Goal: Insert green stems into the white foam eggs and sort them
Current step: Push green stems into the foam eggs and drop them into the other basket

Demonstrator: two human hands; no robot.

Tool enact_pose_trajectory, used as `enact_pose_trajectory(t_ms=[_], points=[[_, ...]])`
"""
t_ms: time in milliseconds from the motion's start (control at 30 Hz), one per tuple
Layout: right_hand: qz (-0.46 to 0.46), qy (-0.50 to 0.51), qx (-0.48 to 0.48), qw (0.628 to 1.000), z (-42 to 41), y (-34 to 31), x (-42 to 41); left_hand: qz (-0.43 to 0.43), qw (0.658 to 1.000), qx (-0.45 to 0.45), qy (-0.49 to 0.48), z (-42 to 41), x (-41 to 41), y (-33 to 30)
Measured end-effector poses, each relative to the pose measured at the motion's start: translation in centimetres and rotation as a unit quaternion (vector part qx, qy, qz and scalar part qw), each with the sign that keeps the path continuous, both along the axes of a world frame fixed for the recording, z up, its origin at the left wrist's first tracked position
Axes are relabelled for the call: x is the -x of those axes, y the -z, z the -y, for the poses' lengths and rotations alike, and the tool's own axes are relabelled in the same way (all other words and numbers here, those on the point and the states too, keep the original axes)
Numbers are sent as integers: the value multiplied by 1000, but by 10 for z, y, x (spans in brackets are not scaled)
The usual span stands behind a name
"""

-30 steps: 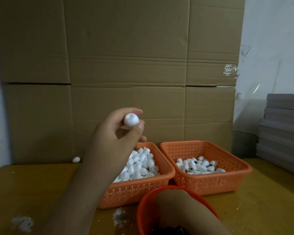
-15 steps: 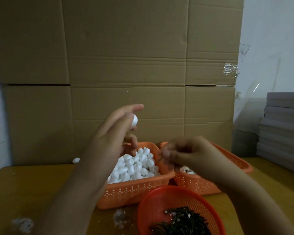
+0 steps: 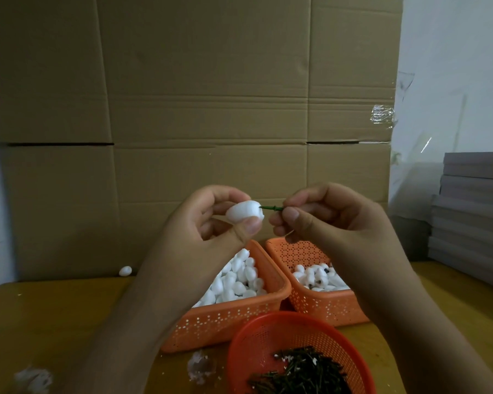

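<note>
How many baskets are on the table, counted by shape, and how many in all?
Rectangular orange baskets: 2, the left basket of plain foam eggs and the right basket of eggs.
Round red basket of green stems: 1.
Total: 3 baskets.

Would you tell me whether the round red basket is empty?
No, the round red basket holds a pile of dark green stems.
</note>
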State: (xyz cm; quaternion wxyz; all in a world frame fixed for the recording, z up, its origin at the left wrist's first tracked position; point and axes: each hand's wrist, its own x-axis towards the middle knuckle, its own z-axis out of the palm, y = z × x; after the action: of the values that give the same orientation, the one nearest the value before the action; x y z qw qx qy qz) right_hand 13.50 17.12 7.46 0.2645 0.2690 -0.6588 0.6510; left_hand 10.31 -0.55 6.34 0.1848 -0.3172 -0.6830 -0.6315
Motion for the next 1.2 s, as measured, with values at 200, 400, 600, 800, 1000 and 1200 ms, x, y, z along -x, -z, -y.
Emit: enact_pose_trajectory(t_ms=[200,400,600,800,1000,1200], points=[[-2,20,-27,999,-2,0,0,-7,1000,-12,-12,0,0,-1],[-21,47,-79,996,1,4,3,-24,999,21,-17,-3,-1,1],[-32,59,-98,993,1,4,2,-39,998,31,-34,-2,-4,0],[-16,85,-93,992,0,6,7,-35,998,23,-46,-2,-1,0],[-58,144,-137,978,2,8,7,-48,997,32,-48,-2,1,3],[-65,152,-162,973,2,9,7,-70,995,45,-62,-6,-1,6]])
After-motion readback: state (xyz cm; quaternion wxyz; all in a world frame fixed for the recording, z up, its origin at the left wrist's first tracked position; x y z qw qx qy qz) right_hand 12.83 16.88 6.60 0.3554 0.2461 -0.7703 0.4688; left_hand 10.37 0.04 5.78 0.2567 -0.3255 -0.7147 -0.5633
